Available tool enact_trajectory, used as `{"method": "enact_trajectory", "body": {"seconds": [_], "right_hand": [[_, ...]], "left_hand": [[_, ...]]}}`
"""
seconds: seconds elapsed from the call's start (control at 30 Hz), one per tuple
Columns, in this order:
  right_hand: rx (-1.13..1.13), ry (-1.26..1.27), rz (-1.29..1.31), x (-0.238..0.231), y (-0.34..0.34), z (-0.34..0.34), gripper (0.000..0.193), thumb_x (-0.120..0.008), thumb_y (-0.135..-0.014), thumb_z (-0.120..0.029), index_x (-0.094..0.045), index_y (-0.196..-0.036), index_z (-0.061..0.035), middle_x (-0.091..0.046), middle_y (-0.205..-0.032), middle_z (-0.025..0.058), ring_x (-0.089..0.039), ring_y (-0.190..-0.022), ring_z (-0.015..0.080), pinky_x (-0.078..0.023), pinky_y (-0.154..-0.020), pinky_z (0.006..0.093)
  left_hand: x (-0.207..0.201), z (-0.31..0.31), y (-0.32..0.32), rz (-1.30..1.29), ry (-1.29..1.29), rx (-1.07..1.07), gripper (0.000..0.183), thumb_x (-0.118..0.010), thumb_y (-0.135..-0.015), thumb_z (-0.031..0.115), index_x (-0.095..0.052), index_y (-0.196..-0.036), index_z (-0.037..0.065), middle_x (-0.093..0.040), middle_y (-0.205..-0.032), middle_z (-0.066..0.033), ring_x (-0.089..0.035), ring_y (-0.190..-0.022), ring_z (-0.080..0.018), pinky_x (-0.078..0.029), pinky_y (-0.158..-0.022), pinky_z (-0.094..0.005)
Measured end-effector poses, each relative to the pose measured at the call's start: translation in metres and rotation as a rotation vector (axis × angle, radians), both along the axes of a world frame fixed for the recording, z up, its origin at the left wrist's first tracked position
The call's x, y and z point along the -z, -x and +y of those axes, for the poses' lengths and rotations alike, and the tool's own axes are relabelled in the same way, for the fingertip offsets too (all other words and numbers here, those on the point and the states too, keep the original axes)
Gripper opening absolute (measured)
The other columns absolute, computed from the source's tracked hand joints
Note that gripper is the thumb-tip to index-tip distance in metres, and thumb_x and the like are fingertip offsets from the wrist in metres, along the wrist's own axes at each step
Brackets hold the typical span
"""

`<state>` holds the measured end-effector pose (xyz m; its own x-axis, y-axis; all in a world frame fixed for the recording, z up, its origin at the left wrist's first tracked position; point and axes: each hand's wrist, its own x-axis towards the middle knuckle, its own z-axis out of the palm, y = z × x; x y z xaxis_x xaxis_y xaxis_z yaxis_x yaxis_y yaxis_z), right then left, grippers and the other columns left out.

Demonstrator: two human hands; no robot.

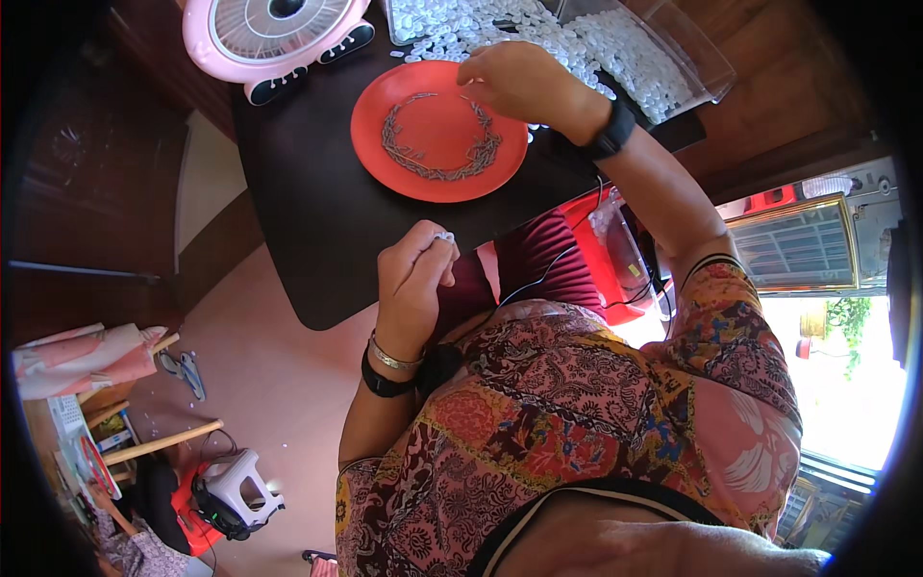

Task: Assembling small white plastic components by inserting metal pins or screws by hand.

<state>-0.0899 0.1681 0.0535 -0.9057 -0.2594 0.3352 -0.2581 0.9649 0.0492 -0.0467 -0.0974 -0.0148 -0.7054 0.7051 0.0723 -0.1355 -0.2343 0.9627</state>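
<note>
My left hand [413, 279] is closed in front of the table's near edge, with a small whitish plastic piece [444, 238] showing at the top of its fingers. A red round plate [428, 125] lies on the dark table; small grey screw-like pins [461, 173] are spread on it in a rough ring. My right hand [529, 87] is over the plate's upper right rim, its fingers pinched together and pointing down-left. Whatever is between those fingertips is hidden. Many small clear plastic pieces [481, 24] are heaped just beyond this hand.
A clear plastic box [707, 82], holding more of the pieces, stands at the back right. At the back left is a pink fan [279, 38]. The dark tabletop [308, 221] ends close to my body. A red container [615, 288] stands below the table. Another person's hand [113, 508] shows lower left.
</note>
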Motion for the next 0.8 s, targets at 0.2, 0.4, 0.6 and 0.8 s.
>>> {"method": "enact_trajectory", "body": {"seconds": [0.2, 0.4, 0.6, 0.8], "right_hand": [[0.187, -0.319, -0.235, 0.031, 0.027, 0.011, 0.015, -0.059, -0.077, -0.016, -0.069, -0.087, -0.0101, -0.066, -0.081, 0.0124, -0.064, -0.080, 0.0326, -0.051, -0.068, 0.0429], [0.172, -0.226, -0.232, 0.033, 0.029, 0.009, 0.012, -0.058, -0.074, -0.013, -0.067, -0.079, -0.0075, -0.064, -0.075, 0.0152, -0.063, -0.077, 0.0335, -0.050, -0.066, 0.0442], [0.125, -0.226, -0.240, 0.035, 0.029, 0.019, 0.012, -0.057, -0.075, -0.013, -0.066, -0.080, -0.0055, -0.063, -0.075, 0.0166, -0.062, -0.077, 0.0353, -0.049, -0.066, 0.0450], [0.130, -0.096, -0.226, 0.023, 0.025, 0.023, 0.014, -0.055, -0.078, -0.014, -0.066, -0.082, -0.0066, -0.064, -0.077, 0.0150, -0.062, -0.078, 0.0343, -0.048, -0.068, 0.0455]], "left_hand": [[0.002, 0.003, -0.003, 0.034, 0.049, -0.032, 0.020, -0.048, -0.089, 0.010, -0.054, -0.075, -0.003, -0.048, -0.062, -0.0021, -0.044, -0.054, -0.0083, -0.041, -0.054, -0.0240], [0.006, 0.003, -0.002, 0.024, -0.014, -0.024, 0.018, -0.046, -0.088, 0.007, -0.053, -0.074, -0.002, -0.047, -0.063, -0.0024, -0.043, -0.054, -0.0078, -0.040, -0.053, -0.0239], [0.005, 0.006, -0.003, -0.011, -0.045, -0.059, 0.017, -0.047, -0.086, 0.005, -0.049, -0.071, -0.002, -0.047, -0.060, -0.0009, -0.041, -0.055, -0.0059, -0.034, -0.051, -0.0232], [0.007, 0.004, -0.003, -0.027, -0.039, -0.040, 0.017, -0.046, -0.087, 0.006, -0.051, -0.072, -0.001, -0.047, -0.062, -0.0012, -0.041, -0.054, -0.0067, -0.036, -0.051, -0.0234]]}}
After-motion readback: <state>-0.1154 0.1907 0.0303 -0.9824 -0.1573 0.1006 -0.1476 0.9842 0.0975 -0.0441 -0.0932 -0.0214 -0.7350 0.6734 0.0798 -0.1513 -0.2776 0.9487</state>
